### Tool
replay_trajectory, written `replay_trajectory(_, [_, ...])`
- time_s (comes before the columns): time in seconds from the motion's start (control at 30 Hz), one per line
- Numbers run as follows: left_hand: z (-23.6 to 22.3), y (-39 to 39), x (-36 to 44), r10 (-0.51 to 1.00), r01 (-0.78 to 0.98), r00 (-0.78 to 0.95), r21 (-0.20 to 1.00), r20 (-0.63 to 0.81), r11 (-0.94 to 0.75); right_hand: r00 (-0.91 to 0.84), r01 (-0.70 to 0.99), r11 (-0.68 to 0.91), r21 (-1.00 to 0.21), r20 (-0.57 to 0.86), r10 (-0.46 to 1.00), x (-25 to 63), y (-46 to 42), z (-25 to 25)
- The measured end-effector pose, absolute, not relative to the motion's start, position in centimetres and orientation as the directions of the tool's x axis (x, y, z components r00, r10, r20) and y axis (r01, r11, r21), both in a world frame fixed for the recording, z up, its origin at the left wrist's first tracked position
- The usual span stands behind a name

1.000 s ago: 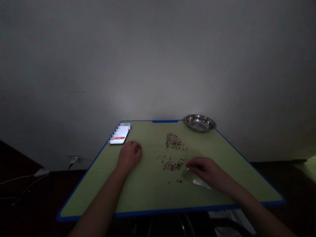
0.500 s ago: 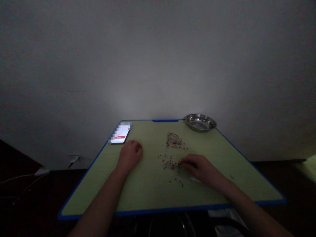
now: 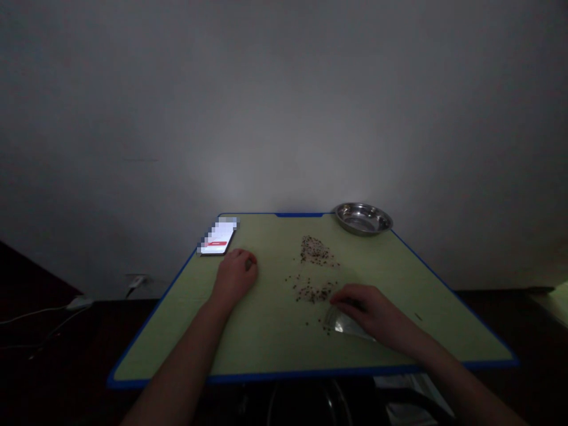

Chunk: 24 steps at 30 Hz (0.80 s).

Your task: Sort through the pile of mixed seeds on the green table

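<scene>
Dim light falls on a green table (image 3: pixel 266 331) with a blue edge. My right hand (image 3: pixel 370 310) rests on the table with its fingers curled over a small clear glass-like item (image 3: pixel 339 324) lying tilted beside it. Just beyond its fingertips lies a scatter of small dark grains (image 3: pixel 313 293), and a denser heap of grains (image 3: pixel 314 249) sits farther back. My left hand (image 3: pixel 234 277) lies on the table to the left with the fingers curled under; nothing shows in it.
A shiny metal bowl (image 3: pixel 362 218) stands at the far right corner. A lit phone (image 3: pixel 217 239) lies at the far left edge, just beyond my left hand. A wall rises behind. Cables and a plug (image 3: pixel 80 303) lie on the dark floor at left.
My right hand pushed forward into the near grains with the clear item, then drew back toward me. My left hand stayed put.
</scene>
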<state>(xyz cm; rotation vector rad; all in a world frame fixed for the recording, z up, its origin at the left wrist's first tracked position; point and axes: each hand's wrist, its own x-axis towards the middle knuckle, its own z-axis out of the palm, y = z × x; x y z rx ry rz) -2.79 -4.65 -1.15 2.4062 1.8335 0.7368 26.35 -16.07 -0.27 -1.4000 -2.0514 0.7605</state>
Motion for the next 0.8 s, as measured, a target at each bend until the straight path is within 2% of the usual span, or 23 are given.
replay_trajectory(0.47, [-1.0, -4.7, -2.7, 0.923, 0.91, 0.198, 0.288, 0.329, -0.298, -0.213, 0.722, 0.325, -0.611, 0.251, 0.944, 26.5, -16.1, -0.7])
replay_trajectory(0.8, [-1.0, -4.7, -2.7, 0.927, 0.917, 0.189, 0.28, 0.324, -0.285, -0.206, 0.695, 0.312, -0.648, 0.237, 0.95, 26.5, -16.4, -1.0])
